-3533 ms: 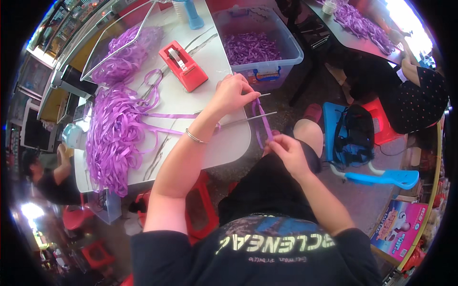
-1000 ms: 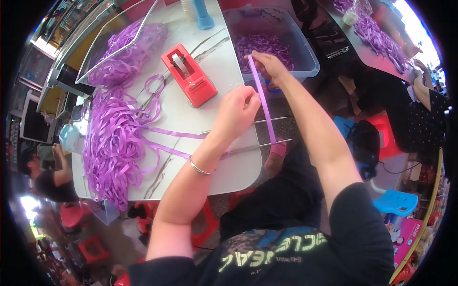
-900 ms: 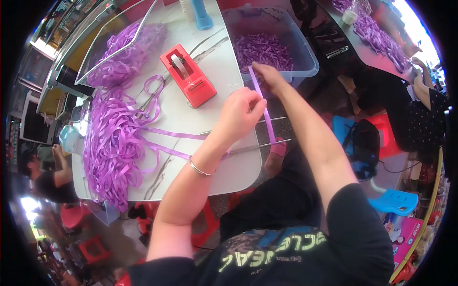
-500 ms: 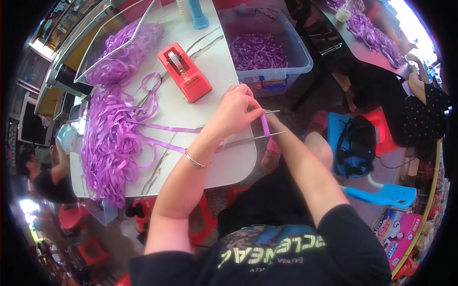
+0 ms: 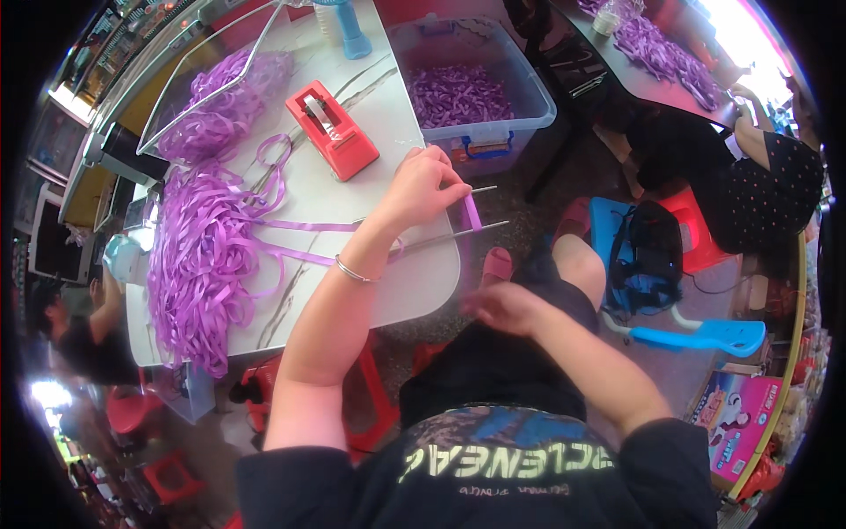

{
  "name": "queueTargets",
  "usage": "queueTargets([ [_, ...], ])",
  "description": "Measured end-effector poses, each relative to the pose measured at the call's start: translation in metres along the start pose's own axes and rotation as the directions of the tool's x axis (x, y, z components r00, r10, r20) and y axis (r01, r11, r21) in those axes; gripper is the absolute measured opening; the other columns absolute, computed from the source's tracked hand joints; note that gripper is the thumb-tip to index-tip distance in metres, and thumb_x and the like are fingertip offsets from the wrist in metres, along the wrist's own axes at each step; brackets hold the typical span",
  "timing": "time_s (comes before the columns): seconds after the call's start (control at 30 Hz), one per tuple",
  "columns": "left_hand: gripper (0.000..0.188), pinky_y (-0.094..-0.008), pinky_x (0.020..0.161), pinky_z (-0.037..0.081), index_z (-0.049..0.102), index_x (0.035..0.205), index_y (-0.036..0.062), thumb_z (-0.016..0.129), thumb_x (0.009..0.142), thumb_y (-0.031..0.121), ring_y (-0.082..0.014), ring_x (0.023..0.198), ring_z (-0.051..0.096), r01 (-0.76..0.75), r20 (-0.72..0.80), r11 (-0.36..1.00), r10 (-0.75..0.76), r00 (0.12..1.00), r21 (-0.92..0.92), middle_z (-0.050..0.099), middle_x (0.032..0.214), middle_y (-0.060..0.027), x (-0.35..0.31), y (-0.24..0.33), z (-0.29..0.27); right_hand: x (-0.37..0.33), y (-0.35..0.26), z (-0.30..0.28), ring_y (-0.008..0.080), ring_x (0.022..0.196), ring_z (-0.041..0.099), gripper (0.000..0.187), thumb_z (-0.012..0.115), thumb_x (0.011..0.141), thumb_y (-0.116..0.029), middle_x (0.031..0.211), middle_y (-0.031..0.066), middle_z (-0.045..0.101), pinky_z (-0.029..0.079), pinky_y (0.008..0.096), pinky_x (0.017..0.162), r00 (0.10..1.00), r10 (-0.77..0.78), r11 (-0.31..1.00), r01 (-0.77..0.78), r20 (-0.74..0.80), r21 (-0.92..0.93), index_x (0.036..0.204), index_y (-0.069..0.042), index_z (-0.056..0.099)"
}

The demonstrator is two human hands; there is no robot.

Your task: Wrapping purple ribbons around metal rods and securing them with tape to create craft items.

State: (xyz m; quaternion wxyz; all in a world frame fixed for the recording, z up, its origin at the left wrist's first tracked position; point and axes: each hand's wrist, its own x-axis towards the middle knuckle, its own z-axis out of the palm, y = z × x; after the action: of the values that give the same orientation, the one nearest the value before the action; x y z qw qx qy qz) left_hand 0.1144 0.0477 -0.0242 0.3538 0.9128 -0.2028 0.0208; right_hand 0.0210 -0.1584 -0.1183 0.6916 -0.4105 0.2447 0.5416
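Observation:
My left hand (image 5: pixel 427 185) is at the right edge of the white table, its fingers closed in a pinch on the purple ribbon (image 5: pixel 471 212). The ribbon loops around two thin metal rods (image 5: pixel 480 227) that stick out past the table edge. Two ribbon strands (image 5: pixel 308 227) run back across the tabletop to a large tangled pile of purple ribbon (image 5: pixel 198 256). My right hand (image 5: pixel 507 309) hovers over my lap, apart from the rods and smeared by motion, so its fingers cannot be read. A red tape dispenser (image 5: pixel 335 132) sits on the table beyond my left hand.
Beyond the table edge stands a clear plastic bin (image 5: pixel 529 110) filled with short purple ribbon pieces. At right are a blue chair (image 5: pixel 705 338) holding a dark bag (image 5: pixel 648 256), and a seated person (image 5: pixel 767 189). A blue bottle-like object (image 5: pixel 354 40) stands on the table's far side.
My right hand has drawn away from the rods, down toward my lap. My left hand stays at the ribbon by the rods. The whole view has shifted slightly.

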Motion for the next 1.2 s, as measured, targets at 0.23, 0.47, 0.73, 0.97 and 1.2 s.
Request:
queueTargets([
  [0.23, 0.017, -0.0323, 0.081, 0.038, 0.069, 0.078, 0.0063, 0.065, 0.074, 0.022, -0.0228, 0.091, 0.045, 0.005, 0.025, 1.0, -0.006, 1.0, 0.014, 0.052, 0.087, -0.0064, -0.001, 0.0, -0.002, -0.084, 0.03, 0.011, 0.0032, 0.055, 0.05, 0.031, 0.051, 0.089, -0.025, 0.081, 0.0052, 0.061, 0.041, 0.0143, 0.047, 0.98, -0.177, 0.971, 0.158, -0.09, -0.181, 0.112, -0.004, 0.053],
  [0.47, 0.017, -0.0316, 0.082, 0.037, 0.069, 0.08, 0.0063, 0.065, 0.075, 0.022, -0.023, 0.093, 0.044, 0.007, 0.045, 1.0, -0.007, 0.999, 0.01, 0.051, 0.088, -0.0065, 0.002, 0.001, -0.003, -0.11, 0.046, 0.019, 0.0016, 0.053, 0.044, 0.026, 0.05, 0.089, -0.019, 0.072, 0.0006, 0.058, 0.034, 0.014, 0.047, 0.898, -0.439, 0.856, 0.428, 0.03, -0.29, 0.11, -0.005, 0.057],
  [0.73, 0.018, -0.0319, 0.08, 0.038, 0.07, 0.08, 0.0061, 0.065, 0.074, 0.022, -0.0232, 0.091, 0.045, -0.008, 0.031, 1.0, 0.007, 0.999, 0.019, 0.052, 0.088, -0.0068, 0.0, -0.002, -0.002, -0.156, 0.012, 0.055, 0.0013, 0.056, 0.046, 0.025, 0.05, 0.088, -0.009, 0.067, -0.001, 0.056, 0.035, 0.0152, 0.051, 0.761, -0.63, 0.613, 0.612, 0.158, -0.5, 0.111, -0.002, 0.056],
  [0.97, 0.016, -0.0319, 0.079, 0.039, 0.068, 0.075, 0.0046, 0.062, 0.075, 0.019, -0.0233, 0.09, 0.046, -0.008, 0.024, 1.0, 0.009, 1.0, -0.02, 0.053, 0.088, -0.0072, 0.0, -0.002, -0.002, -0.124, -0.098, 0.099, 0.0001, 0.054, 0.042, 0.021, 0.05, 0.089, -0.016, 0.063, -0.0056, 0.049, 0.031, 0.0152, 0.047, 0.541, -0.785, 0.325, 0.774, 0.301, -0.543, 0.1, -0.002, 0.06],
  [1.2, 0.019, -0.0257, 0.06, 0.04, 0.061, 0.079, -0.0004, 0.056, 0.08, 0.018, -0.0123, 0.065, 0.048, 0.231, -0.011, 0.934, -0.243, 0.97, -0.274, 0.051, 0.068, -0.0037, 0.008, 0.002, -0.004, -0.03, -0.168, 0.08, -0.0008, 0.048, 0.031, 0.018, 0.052, 0.088, -0.026, 0.059, -0.0098, 0.04, 0.022, 0.0162, 0.042, 0.695, -0.697, 0.608, 0.703, 0.175, -0.369, 0.088, -0.011, 0.062],
])
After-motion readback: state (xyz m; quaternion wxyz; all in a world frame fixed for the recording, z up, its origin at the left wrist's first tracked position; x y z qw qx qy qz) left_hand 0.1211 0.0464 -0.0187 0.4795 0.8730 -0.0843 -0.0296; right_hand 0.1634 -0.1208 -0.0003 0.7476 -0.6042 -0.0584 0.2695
